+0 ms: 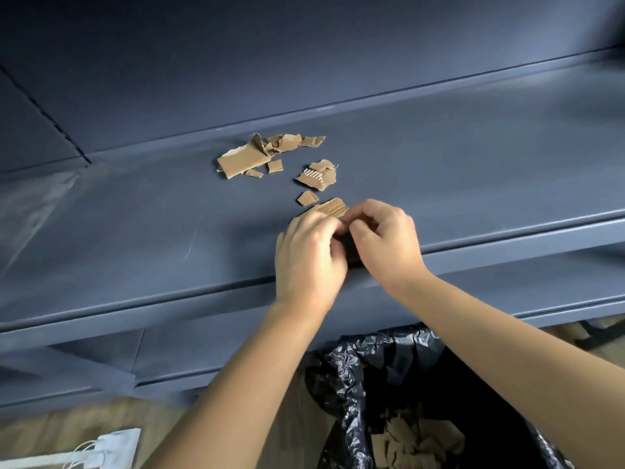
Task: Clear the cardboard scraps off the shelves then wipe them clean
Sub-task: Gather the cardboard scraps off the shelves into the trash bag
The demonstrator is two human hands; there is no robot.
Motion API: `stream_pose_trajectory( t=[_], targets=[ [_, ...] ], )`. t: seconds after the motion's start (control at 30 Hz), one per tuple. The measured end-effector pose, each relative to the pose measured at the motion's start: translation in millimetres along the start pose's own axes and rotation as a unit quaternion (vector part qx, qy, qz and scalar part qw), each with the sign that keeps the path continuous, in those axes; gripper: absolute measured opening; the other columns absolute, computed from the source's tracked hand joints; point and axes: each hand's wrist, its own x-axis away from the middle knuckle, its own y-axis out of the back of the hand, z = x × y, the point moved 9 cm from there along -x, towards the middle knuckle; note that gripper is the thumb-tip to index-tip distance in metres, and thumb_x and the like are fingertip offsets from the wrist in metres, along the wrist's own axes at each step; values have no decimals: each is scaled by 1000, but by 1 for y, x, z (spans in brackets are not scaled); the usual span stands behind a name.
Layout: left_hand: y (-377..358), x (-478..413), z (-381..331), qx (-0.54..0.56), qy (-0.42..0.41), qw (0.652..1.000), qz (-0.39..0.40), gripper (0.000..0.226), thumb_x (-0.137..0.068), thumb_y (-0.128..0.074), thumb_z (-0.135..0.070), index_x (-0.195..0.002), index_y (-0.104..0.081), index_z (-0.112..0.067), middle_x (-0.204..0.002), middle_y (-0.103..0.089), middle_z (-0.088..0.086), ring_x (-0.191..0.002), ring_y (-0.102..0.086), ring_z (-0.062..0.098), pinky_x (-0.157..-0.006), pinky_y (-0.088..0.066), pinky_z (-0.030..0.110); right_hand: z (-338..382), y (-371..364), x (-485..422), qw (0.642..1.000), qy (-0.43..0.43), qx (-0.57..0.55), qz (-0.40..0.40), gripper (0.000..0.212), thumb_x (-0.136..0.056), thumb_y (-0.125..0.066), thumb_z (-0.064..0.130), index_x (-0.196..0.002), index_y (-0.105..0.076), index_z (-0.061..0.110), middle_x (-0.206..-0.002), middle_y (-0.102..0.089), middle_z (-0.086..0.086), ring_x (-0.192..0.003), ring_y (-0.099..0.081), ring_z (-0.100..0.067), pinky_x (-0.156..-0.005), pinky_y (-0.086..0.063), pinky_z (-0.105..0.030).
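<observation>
Pinching cardboard scrap (329, 208) between left hand (306, 252), right hand (385, 238) grips; long axis left-right.

Dim, even light. Pale glare streaks at left edge. Wide-angle bowing and soft blur toward the corners.

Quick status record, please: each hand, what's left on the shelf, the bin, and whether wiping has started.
left hand: pinches scrap
right hand: pinches the same scrap
loose scraps: several on shelf, beyond the hands
bag: open, below the shelf's front edge, cardboard inside
wiping: not yet begun; no cloth in either hand
</observation>
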Motion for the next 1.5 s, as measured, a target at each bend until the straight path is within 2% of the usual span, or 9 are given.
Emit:
stream_pose_trajectory(
  t=[0.1, 0.3, 0.43, 0.7, 0.93, 1.07, 1.17, 1.3, 1.5],
  targets=[
    [0, -16, 14, -16, -1, 1000, -6, 31, -68, -40, -4, -87, -64, -6, -97, -65, 10, -86, -58, 36, -74, -48, 45, 4, -14, -14, 998, 35, 57, 12, 27, -83, -45, 2, -94, -67, 12, -97, -58, -2, -97, -50, -20, -69, -34, -24],
    [-2, -69, 73, -43, 85, 995, 11, 32, -84, -51, -12, -116, -54, -10, -136, -42, 7, -122, -40, 30, -100, -34, 37, 12, -59, -58, 943, 97, 299, 112, 53, -91, -43, 36, -142, -30, 24, -156, -17, -4, -141, -17, -28, -112, -16, -36],
    [-17, -101, 117, -117, 144, 979, 81, 43, -89, -48, -31, -131, -42, -22, -151, -19, 8, -136, -19, 31, -108, -24, 41, 4, -80, -66, 907, 135, 369, 151, 52, -93, -35, 45, -142, -31, 29, -155, -22, -2, -144, -11, -24, -116, -6, -39],
    [-38, -140, 150, -186, 197, 950, 155, 61, -87, -36, -57, -141, -15, -38, -155, 9, 6, -140, 9, 40, -112, 0, 56, 16, -76, -59, 916, 176, 343, 113, 48, -90, -32, 40, -129, -51, 20, -130, -51, -7, -121, -39, -34, -108, -22, -36],
    [-51, -126, 125, -147, 167, 960, 169, 38, -91, -29, -49, -120, -48, -35, -141, -34, 0, -128, -28, 31, -106, -17, 41, 14, -66, -66, 942, 148, 280, 110, 36, -94, -42, 31, -130, -45, 28, -133, -45, 4, -125, -32, -23, -103, -17, -29],
    [-42, -96, 87, -65, 135, 973, 176, 42, -95, -22, -43, -119, -51, -26, -140, -36, 3, -128, -27, 30, -108, -17, 39, 16, -57, -95, 971, 99, 209, 59, 41, -91, -43, 19, -132, -43, 20, -140, -41, -2, -129, -32, -27, -102, -24, -30],
    [-35, -66, 74, -30, 112, 975, 189, 58, -80, -13, -63, -111, -51, -32, -141, -32, -2, -133, -19, 23, -113, -12, 40, 18, -64, -130, 962, 92, 249, 61, 47, -93, -43, 26, -139, -36, 22, -152, -26, -2, -140, -21, -26, -111, -17, -33],
    [-45, -41, 67, -161, 30, 965, 206, 83, -51, -12, -76, -121, -36, -41, -149, -15, -8, -140, -3, 24, -114, 1, 48, 2, -78, -164, 948, 35, 305, 86, 51, -96, -35, 40, -144, -27, 27, -158, -8, -5, -145, -3, -32, -116, -5, -45],
    [-32, -46, 56, -192, -31, 976, 98, 54, -67, -40, -58, -93, -65, -19, -105, -66, 11, -100, -59, 40, -88, -45, 58, -4, -109, -185, 928, -17, 332, 167, 57, -94, -26, 56, -146, -16, 34, -159, 1, -1, -146, 7, -34, -116, 3, -55]
  ],
)
